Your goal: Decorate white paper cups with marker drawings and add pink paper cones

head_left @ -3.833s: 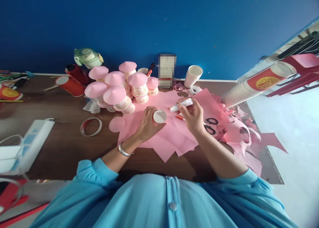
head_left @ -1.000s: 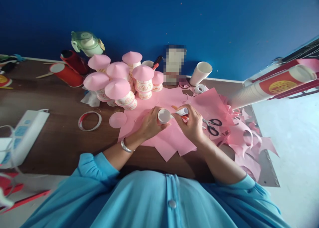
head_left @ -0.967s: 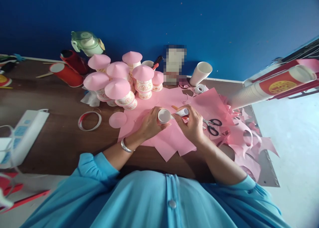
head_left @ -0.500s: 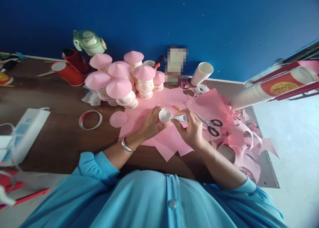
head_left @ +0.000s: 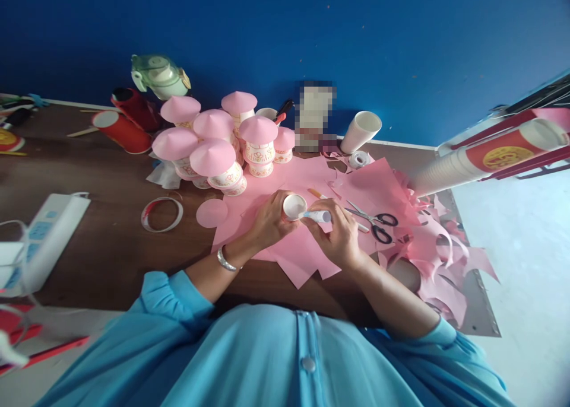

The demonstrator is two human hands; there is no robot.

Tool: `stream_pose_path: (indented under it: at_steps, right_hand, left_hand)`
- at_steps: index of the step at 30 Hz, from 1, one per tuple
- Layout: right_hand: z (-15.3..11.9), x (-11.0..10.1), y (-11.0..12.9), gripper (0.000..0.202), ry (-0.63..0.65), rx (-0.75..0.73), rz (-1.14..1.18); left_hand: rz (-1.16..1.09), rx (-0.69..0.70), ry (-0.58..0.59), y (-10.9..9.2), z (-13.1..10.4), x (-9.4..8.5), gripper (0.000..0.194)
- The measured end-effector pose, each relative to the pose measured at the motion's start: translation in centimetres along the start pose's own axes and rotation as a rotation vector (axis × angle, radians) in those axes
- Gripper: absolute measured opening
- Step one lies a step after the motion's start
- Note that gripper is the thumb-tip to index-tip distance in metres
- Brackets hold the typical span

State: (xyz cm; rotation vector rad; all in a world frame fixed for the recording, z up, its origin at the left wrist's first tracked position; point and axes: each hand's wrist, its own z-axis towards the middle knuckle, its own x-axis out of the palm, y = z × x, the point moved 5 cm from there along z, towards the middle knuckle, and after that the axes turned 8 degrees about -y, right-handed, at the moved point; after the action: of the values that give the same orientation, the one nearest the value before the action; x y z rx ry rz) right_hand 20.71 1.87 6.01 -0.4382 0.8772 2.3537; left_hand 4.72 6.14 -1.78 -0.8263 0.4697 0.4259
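Note:
My left hand (head_left: pixel 271 220) is wrapped round a white paper cup (head_left: pixel 294 206), its round end facing up toward me. In my right hand (head_left: pixel 339 232) is a small white glue tube (head_left: pixel 319 216) with a bluish tip, held almost level. That tip is at the cup's right rim; whether it touches cannot be made out. Pink paper sheets (head_left: pixel 296 264) lie under both hands. Just right of my right hand are scissors (head_left: pixel 378 223) with black handles, partly spread. A pink paper disc (head_left: pixel 211 213) lies left of my left hand.
Several decorated cups with pink cone tops (head_left: pixel 212 156) stand at the back left. A tape roll (head_left: pixel 161 213) and a power strip (head_left: pixel 53 241) lie left. Pink scraps (head_left: pixel 440 258) and a long cup stack (head_left: pixel 485 158) are right. A white cup (head_left: pixel 361 132) stands by the wall.
My right hand has shifted slightly left, bringing the glue tube's tip closer to the cup's rim. My left hand keeps the cup in nearly the same place.

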Motion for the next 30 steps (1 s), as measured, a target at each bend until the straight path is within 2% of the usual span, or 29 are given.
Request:
stream_pose_path:
  at_steps: [6, 12, 21, 26, 30]
  right_hand:
    - [-0.9, 0.4, 0.6, 0.010, 0.037, -0.061, 0.002]
    - [-0.3, 0.3, 0.6, 0.016, -0.022, -0.046, 0.034]
    - [-1.1, 1.0, 1.4, 0.014, 0.085, -0.095, -0.005]
    - [-0.1, 0.6, 1.5, 0.018, 0.010, -0.088, 0.007]
    - [0.3, 1.0, 1.4, 0.015, 0.035, -0.097, -0.043]
  left_hand:
    - [-0.027, -0.057, 0.041, 0.5, -0.1, 0.2, 0.034]
    - [-0.002, 0.000, -0.001, 0.3, -0.2, 0.3, 0.031]
    - [-0.023, -0.073, 0.053, 1.0, -0.5, 0.6, 0.036]
    - [-0.019, -0.073, 0.063, 0.8, -0.4, 0.6, 0.034]
    - [-0.041, -0.045, 0.046, 0.8, -0.4, 0.5, 0.027]
